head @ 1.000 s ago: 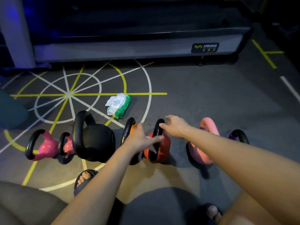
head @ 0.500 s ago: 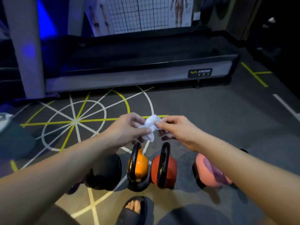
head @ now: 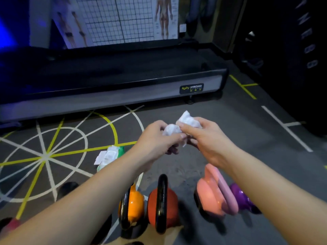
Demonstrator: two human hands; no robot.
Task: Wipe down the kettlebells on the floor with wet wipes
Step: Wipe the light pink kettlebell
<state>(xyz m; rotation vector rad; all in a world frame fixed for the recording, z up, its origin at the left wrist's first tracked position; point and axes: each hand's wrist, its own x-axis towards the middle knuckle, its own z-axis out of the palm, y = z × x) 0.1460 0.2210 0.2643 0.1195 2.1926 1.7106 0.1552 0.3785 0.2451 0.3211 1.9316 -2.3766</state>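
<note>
hands: left hand (head: pixel 155 138) and right hand (head: pixel 207 138) close together at mid-frame, held up over the floor (head: pixel 230 131), both clamped on one wet wipe (head: pixel 187 121)
left hand: fingers curled, pinching the bunched lower end of the wipe
right hand: thumb and fingers pinching the other end, knuckles toward the camera
wet wipe: white, crumpled, spanning the two hands; one tuft sticks up at 12 o'clock of the right hand; in the air, touching no kettlebell
red kettlebell (head: pixel 172 200): on the floor at 6 o'clock of the hands, black handle edge-on to the camera
orange kettlebell (head: pixel 135 204): just beside the red one at its 9 o'clock, black handle, partly behind the left forearm
pink kettlebell (head: pixel 208 197): 3 o'clock of the red one, a gap between them, handle leaning right
purple kettlebell (head: pixel 241 195): right behind the pink one at its 3 o'clock, partly hidden by the right forearm
wipe pack (head: pixel 109 156): green and white, flat on the floor at 9 o'clock of the hands, near end hidden by the left forearm
floor markings (head: pixel 46 156): white and yellow lines and circles, 9 o'clock side of the frame
treadmill (head: pixel 113 98): low black and grey deck across 12 o'clock, "BODY STRONG" label (head: pixel 191 88)
poster (head: pixel 120 20): grid chart with body figures, behind the treadmill at 12 o'clock
</note>
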